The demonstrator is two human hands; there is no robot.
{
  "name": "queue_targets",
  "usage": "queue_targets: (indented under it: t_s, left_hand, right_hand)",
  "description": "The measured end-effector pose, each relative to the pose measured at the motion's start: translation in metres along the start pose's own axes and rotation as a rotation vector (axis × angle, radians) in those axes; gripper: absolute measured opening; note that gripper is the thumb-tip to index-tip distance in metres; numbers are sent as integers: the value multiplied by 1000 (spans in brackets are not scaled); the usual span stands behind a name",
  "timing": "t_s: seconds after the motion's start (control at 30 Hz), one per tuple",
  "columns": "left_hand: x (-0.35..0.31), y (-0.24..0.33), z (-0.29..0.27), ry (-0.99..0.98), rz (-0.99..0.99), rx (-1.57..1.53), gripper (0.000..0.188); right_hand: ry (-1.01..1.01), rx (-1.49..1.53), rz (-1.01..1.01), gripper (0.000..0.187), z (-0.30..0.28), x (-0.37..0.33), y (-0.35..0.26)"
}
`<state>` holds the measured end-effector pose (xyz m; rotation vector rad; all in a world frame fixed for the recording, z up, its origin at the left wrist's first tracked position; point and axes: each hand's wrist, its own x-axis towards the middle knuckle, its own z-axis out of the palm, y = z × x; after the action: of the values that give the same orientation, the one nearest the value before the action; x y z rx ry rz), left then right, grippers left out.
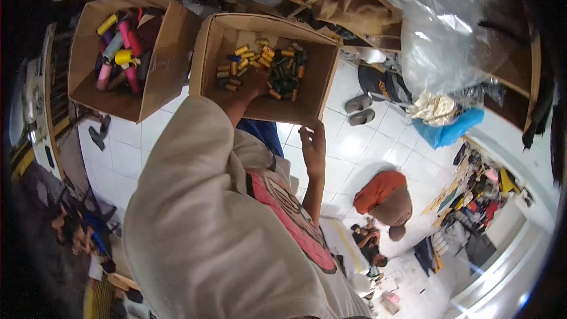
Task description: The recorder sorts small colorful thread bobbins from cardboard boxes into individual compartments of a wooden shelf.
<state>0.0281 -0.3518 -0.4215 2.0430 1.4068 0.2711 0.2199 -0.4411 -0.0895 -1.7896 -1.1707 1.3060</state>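
A cardboard box stands before me with many small thread spools in it: yellow and gold ones, dark green ones and a blue one. My left hand reaches down into this box among the spools; its fingers are mostly hidden, so I cannot see whether it grips one. My right hand is at the box's near right corner, its fingers bent against the cardboard edge. To the left, a second cardboard box contains larger thread cones in pink, red, yellow, grey and purple.
Wooden shelving runs behind the boxes. Clear plastic sheeting hangs at the right above a blue bag. Grey slippers lie on the white tiles. A person in orange is at the right, near a fabric heap.
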Motion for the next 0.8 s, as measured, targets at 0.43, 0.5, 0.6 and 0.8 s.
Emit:
queue_targets:
  t_s: [0.43,0.5,0.6,0.8]
  left_hand:
    - [67,1,19,206,-345,355,53]
    - [107,63,-6,97,-186,168,47]
    - [105,28,1,31,-428,74,40]
    - [117,18,10,152,-588,196,28]
  right_hand:
    - [-213,365,287,39,-42,12,10]
    - [-130,348,272,39,-61,14,19]
    - [-268,397,241,38,-57,13,24]
    - [-291,326,235,37,-58,16,10]
